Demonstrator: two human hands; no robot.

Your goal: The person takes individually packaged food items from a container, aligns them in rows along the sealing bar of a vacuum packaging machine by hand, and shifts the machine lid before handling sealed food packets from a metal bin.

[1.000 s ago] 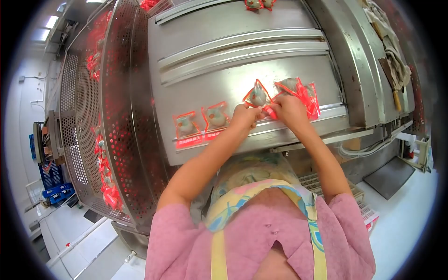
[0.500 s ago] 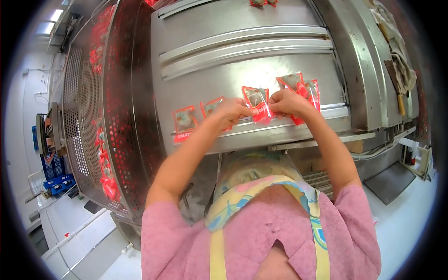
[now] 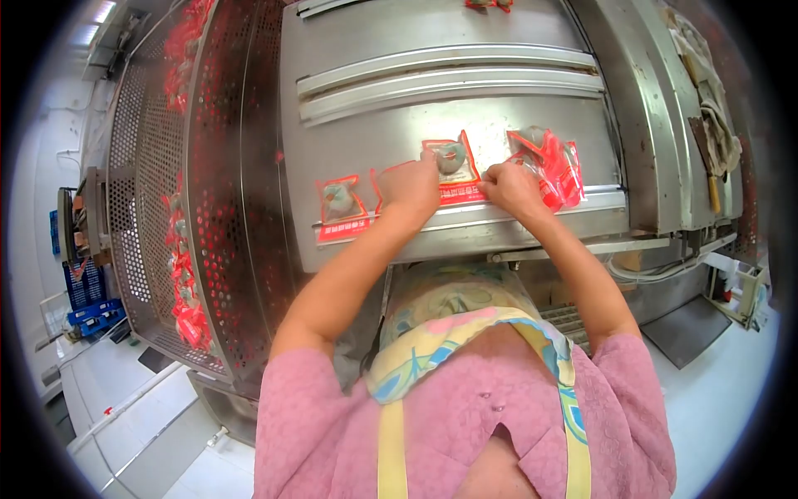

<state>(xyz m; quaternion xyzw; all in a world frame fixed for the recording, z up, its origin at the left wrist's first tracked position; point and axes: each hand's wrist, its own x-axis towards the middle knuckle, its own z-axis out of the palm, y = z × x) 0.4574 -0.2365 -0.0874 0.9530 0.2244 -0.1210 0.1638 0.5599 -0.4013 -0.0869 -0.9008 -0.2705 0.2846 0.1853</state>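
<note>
A clear, red-edged pouch with a greenish round item (image 3: 451, 158) lies flat near the front strip of the steel table (image 3: 366, 150). My left hand (image 3: 411, 190) is closed at its left edge and partly covers another pouch beneath the wrist. At the lower right corner of the same pouch, my right hand (image 3: 511, 188) pinches the red edge. Farther left lies a similar pouch (image 3: 339, 201) with its red printed end on the front strip. A pile of red pouches (image 3: 555, 166) sits just right of my right hand.
Two raised metal rails (image 3: 449, 83) cross the table. Small red packs (image 3: 489, 4) lie at its far edge. On the left stands a perforated metal bin (image 3: 154, 224) holding red pouches. Cloths (image 3: 706, 108) hang at the right.
The middle pouch, held between both hands before, now lies flat with its printed end on the front strip. My left hand has moved over its left side.
</note>
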